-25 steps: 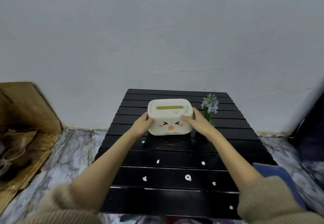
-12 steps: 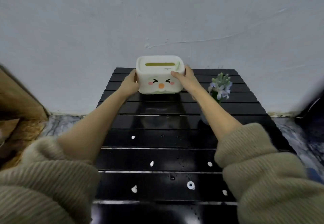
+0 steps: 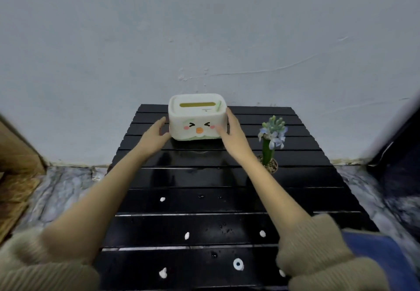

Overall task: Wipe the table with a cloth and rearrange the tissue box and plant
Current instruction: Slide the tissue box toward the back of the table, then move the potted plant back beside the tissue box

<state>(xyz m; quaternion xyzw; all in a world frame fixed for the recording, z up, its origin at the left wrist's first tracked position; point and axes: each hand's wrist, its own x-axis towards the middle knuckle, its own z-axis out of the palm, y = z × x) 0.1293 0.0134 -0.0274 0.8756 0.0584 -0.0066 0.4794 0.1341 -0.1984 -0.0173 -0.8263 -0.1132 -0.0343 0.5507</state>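
Note:
The white tissue box (image 3: pixel 197 117), with a cartoon face on its front, rests on the far middle slats of the black slatted table (image 3: pixel 204 177), close to the wall. My left hand (image 3: pixel 154 135) is beside its left side with fingers spread, a thin gap showing at the fingertips. My right hand (image 3: pixel 231 129) lies against the box's right side, thumb on the front face. The small plant (image 3: pixel 272 135) with pale blue flowers stands upright in its pebble-filled pot (image 3: pixel 271 165), right of my right forearm. A blue cloth (image 3: pixel 384 259) lies at the table's near right corner.
Several white crumbs (image 3: pixel 186 235) and water drops dot the near slats, with a small white ring (image 3: pixel 238 264) among them. A brown cardboard box (image 3: pixel 13 168) stands on the marbled floor at left. A dark object (image 3: pixel 400 145) is at right. The grey wall rises right behind the table.
The tissue box has gone from the table's middle to its far edge and been set down. My left fingers have come off its side.

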